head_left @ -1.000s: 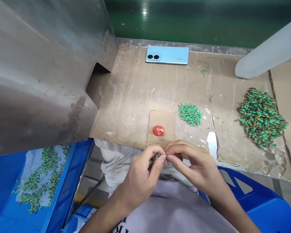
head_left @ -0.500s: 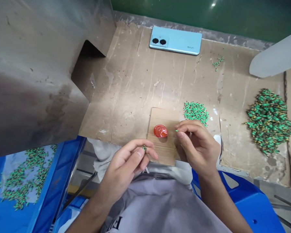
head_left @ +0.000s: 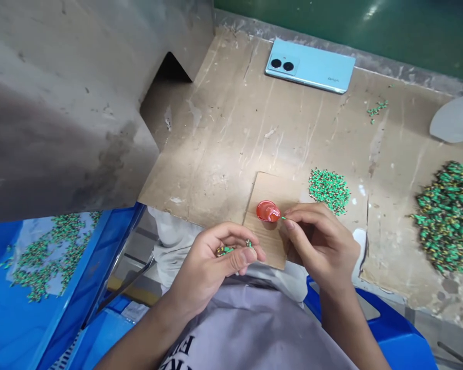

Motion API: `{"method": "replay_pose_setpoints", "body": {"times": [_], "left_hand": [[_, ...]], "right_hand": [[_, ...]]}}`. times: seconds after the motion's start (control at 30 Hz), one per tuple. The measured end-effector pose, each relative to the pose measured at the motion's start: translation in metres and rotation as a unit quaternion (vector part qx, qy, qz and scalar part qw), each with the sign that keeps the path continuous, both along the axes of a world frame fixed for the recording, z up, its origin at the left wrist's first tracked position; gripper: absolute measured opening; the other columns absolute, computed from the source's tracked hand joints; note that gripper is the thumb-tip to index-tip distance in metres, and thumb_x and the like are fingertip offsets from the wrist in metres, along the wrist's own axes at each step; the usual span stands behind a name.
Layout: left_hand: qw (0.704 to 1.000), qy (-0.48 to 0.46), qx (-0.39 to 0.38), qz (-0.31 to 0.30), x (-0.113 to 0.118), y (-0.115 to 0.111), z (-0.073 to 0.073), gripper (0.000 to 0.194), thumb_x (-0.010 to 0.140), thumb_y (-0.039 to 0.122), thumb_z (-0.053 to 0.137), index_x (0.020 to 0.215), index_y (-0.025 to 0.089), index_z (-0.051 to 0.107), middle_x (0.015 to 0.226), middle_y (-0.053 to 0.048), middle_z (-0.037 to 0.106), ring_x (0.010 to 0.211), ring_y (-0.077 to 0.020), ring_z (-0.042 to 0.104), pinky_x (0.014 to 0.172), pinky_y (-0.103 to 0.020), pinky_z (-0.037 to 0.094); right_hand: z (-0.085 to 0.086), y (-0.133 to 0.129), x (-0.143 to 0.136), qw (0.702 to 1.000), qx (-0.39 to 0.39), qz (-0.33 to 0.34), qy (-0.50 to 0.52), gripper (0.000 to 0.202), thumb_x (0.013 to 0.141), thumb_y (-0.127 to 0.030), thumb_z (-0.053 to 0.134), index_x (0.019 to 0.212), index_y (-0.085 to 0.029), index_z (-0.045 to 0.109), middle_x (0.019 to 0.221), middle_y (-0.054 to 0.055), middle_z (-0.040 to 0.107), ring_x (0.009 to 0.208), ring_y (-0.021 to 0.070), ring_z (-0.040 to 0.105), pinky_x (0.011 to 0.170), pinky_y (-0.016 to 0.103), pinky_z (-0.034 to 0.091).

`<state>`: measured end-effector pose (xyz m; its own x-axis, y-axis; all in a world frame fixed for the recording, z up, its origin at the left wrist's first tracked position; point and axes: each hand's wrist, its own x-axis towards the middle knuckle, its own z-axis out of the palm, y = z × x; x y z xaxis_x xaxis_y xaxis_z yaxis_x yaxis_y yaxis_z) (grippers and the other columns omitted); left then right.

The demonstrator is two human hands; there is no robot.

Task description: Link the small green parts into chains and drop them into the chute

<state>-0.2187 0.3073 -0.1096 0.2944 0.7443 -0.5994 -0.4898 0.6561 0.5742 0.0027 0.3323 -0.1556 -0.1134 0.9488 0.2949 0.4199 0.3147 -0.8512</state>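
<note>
My left hand [head_left: 224,257] is curled around several small green pieces [head_left: 224,250], with one more pinched at the thumb and fingertips. Between the thumb and forefinger of my right hand [head_left: 320,241] is a tiny green piece [head_left: 283,218], its tip at the right edge of a shiny red-orange blob [head_left: 268,211]. Whether the tip touches the blob I cannot tell for sure. That blob, which looks wet, lies on a small cardboard piece [head_left: 268,246] near the table's front edge. Just beyond my right hand spreads a small pile of green pieces [head_left: 329,190].
A larger heap of green and yellow-dark pieces [head_left: 451,218] lies at the right. A light blue phone [head_left: 310,67] rests at the back. At the left stand a metal housing [head_left: 69,103] and, lower, a blue tray [head_left: 3,308] with more pieces. A white object [head_left: 457,121] is far right.
My right hand has brought its green piece to the blob's edge. My left hand has opened slightly, showing more pieces in it. The view has shifted leftward.
</note>
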Motion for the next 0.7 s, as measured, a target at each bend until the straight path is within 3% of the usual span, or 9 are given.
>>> {"method": "replay_pose_setpoints", "body": {"times": [0.2, 0.4, 0.7], "left_hand": [[0.998, 0.049, 0.022, 0.031, 0.001, -0.006, -0.002, 0.018, 0.085, 0.036, 0.096, 0.092, 0.023, 0.086, 0.080, -0.001, 0.082, 0.070, -0.0083, 0.066, 0.059, -0.014, 0.047], [0.994, 0.084, 0.037, 0.062, 0.000, -0.011, -0.006, 0.022, 0.077, 0.040, 0.101, 0.087, 0.026, 0.088, 0.088, 0.000, 0.081, 0.084, -0.0114, 0.068, 0.077, -0.018, 0.053], [0.992, 0.111, 0.028, 0.046, 0.000, -0.014, -0.006, 0.028, 0.079, 0.046, 0.099, 0.096, 0.027, 0.088, 0.087, 0.001, 0.074, 0.085, -0.0116, 0.063, 0.079, -0.019, 0.050]], "right_hand": [[0.001, 0.001, -0.002, 1.000, -0.002, 0.007, -0.006, 0.016, 0.100, -0.009, 0.075, 0.103, -0.024, 0.073, 0.098, 0.002, 0.075, 0.092, 0.0203, 0.070, 0.084, 0.038, 0.053], [0.003, 0.000, -0.003, 1.000, -0.004, 0.004, -0.016, 0.014, 0.101, -0.011, 0.074, 0.103, -0.025, 0.073, 0.097, 0.003, 0.076, 0.091, 0.0223, 0.070, 0.082, 0.040, 0.053], [0.003, 0.000, -0.004, 1.000, -0.001, 0.000, -0.022, 0.015, 0.100, -0.011, 0.074, 0.101, -0.026, 0.073, 0.097, 0.003, 0.076, 0.091, 0.0221, 0.071, 0.083, 0.039, 0.054]]}}
